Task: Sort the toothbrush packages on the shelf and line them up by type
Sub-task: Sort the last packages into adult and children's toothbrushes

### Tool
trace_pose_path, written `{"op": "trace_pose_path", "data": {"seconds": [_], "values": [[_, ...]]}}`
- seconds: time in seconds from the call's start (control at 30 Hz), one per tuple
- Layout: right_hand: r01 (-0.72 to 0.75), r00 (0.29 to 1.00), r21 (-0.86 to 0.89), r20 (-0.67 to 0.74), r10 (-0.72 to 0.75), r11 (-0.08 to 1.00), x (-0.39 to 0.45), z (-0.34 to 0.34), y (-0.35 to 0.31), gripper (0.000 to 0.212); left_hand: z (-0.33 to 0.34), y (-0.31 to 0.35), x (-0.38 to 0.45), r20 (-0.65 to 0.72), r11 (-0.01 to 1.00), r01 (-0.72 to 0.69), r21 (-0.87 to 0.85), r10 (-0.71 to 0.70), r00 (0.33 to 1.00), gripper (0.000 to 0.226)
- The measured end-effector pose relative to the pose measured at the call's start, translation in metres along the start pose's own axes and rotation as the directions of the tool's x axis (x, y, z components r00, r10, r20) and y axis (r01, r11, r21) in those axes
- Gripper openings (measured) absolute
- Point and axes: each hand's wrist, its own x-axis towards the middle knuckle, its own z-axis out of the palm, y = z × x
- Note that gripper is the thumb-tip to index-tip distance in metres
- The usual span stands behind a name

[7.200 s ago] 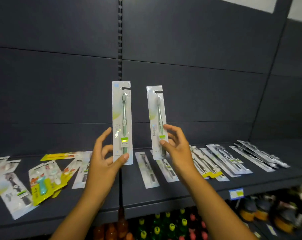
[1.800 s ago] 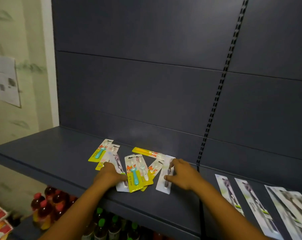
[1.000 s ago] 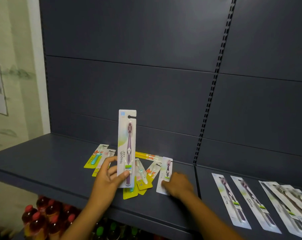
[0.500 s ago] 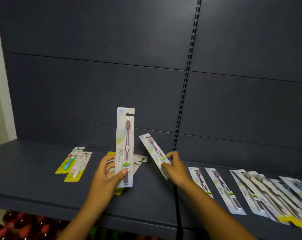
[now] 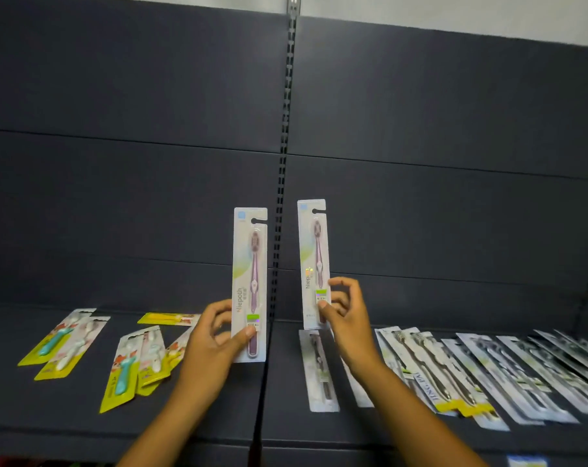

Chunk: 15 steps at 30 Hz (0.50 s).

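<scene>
Left hand (image 5: 215, 335) pinching purple Niepoth toothbrush package (image 5: 250, 281); right hand (image 5: 345, 311) pinching matching package (image 5: 314, 261). Advice: laying both flat, parallel, beside white-package row (image 5: 321, 372) on shelf (image 5: 201, 419).

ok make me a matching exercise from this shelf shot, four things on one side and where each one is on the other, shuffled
Things
1. purple toothbrush in white card package reading Niepoth
2. purple toothbrush in white card package with shiny sticker
3. yellow card package with teal toothbrush
4. flat yellow card package

Places
A. lying on the dark shelf near its back, left of the hands
B. held upright in the left hand
C. lying on the shelf left of the left hand, nearer the front edge
D. held upright in the right hand

Pairs: 1-B, 2-D, 3-C, 4-A
</scene>
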Motion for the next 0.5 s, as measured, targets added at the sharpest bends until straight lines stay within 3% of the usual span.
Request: {"op": "trace_pose_path", "data": {"seconds": [0.37, 0.5], "values": [[-0.014, 1.0, -0.075, -0.005, 0.013, 0.997, -0.008, -0.102, 0.004, 0.032, 0.099, -0.004, -0.019, 0.043, 0.999, 0.04, -0.025, -0.039, 0.998, 0.039], [-0.088, 0.996, -0.08, -0.002, 0.088, 0.993, -0.012, -0.117, 0.02, 0.033, 0.115, -0.016, -0.019, 0.052, 0.994, 0.112, -0.008, -0.111, 0.992, 0.039]]}}
